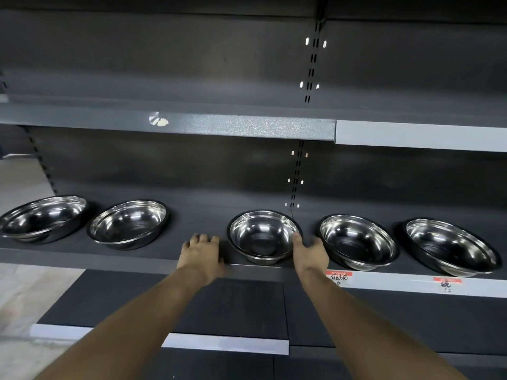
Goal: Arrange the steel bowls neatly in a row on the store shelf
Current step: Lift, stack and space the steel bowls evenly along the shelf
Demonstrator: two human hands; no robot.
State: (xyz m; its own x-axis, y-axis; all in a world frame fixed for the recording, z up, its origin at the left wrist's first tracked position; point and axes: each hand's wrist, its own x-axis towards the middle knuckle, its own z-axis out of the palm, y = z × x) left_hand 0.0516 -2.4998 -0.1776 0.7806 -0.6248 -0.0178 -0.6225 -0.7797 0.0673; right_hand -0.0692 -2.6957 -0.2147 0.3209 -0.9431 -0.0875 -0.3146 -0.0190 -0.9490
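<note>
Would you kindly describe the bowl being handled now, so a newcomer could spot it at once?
Find the dark shelf holding five steel bowls in a row. The middle bowl is third from either end, just left of the first red price tag. Only it has the right hand touching its rim, and the left hand beside it.

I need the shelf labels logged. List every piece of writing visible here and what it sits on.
Left red-topped tag on the shelf's front edge: handwritten characters, too blurred to read.
Right red-topped tag on the same edge: handwritten characters, also unreadable.
No writing shows on the steel bowls.
</note>
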